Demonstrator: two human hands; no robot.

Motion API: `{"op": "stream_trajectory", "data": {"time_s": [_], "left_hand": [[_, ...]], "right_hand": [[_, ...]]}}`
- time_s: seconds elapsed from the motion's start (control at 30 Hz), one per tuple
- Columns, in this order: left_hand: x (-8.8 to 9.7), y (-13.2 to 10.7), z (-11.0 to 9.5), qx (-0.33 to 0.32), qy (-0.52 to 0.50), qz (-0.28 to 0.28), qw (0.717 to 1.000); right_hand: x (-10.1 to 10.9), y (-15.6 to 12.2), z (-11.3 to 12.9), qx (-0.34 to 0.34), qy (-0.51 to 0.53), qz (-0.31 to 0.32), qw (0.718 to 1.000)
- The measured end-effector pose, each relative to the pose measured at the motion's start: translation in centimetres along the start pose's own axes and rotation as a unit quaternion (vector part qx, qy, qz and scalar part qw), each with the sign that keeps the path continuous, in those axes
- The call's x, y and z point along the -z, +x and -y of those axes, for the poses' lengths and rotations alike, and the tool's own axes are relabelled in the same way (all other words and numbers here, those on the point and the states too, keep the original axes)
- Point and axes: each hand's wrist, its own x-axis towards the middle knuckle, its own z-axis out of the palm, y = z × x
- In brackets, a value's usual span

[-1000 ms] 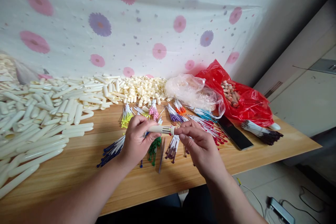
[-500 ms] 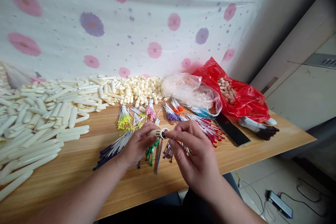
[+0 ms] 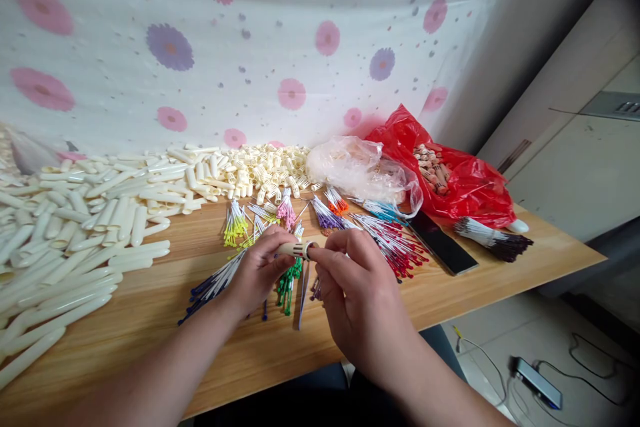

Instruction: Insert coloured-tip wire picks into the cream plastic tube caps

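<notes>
My left hand [image 3: 257, 270] is closed around a cream plastic tube [image 3: 295, 250], held level above the wooden table [image 3: 150, 307]. My right hand [image 3: 350, 287] pinches at the tube's open end, fingers pressed together; whatever sits between the fingertips is too small to make out. Under both hands lie bundles of thin coloured-tipped sticks: green [image 3: 287, 283], dark blue [image 3: 213, 283], yellow [image 3: 233, 223] and red [image 3: 395, 247]. Thin metal tweezers [image 3: 302, 300] rest on the table below my hands.
A large heap of cream tubes [image 3: 75, 220] covers the left of the table, with small cream coils [image 3: 265, 170] behind. A clear bag [image 3: 360, 173], a red bag [image 3: 460, 187], a black phone [image 3: 440, 243] and a dark-tipped bundle [image 3: 495, 240] lie right. Cables and a power strip [image 3: 537, 383] are on the floor.
The tube has turned from lying sideways to pointing its open end more toward me, and both hands have drawn closer together and slightly left. My right fingers have closed in on the tube's end.
</notes>
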Motion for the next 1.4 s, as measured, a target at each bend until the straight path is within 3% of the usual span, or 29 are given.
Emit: {"op": "stream_trajectory", "data": {"time_s": [0.17,0.27,0.67,0.83,1.1,1.27,1.4], "left_hand": [[0.5,0.1,-0.3,-0.051,0.115,-0.071,0.99],[0.4,0.1,-0.4,-0.056,0.127,-0.087,0.986],[0.0,0.0,-0.7,0.001,0.023,-0.02,1.0],[-0.1,-0.1,-0.3,0.027,-0.03,0.006,0.999],[-0.5,-0.5,-0.8,0.152,-0.175,0.08,0.969],[-0.7,-0.6,-0.8,0.183,-0.237,0.111,0.948],[-0.7,-0.5,-0.5,0.175,-0.261,0.119,0.942]], "right_hand": [[0.1,0.1,-1.0,-0.021,0.084,0.015,0.996],[-0.1,-0.2,-1.6,-0.019,0.13,-0.016,0.991],[-0.3,-0.4,-1.6,-0.009,0.16,-0.046,0.986],[-0.4,-0.5,-1.5,0.025,0.083,-0.032,0.996],[0.7,0.1,-0.9,0.127,-0.121,0.025,0.984],[1.4,0.9,-1.3,0.194,-0.148,0.07,0.967],[1.2,1.0,-1.8,0.2,-0.152,0.076,0.965]]}}
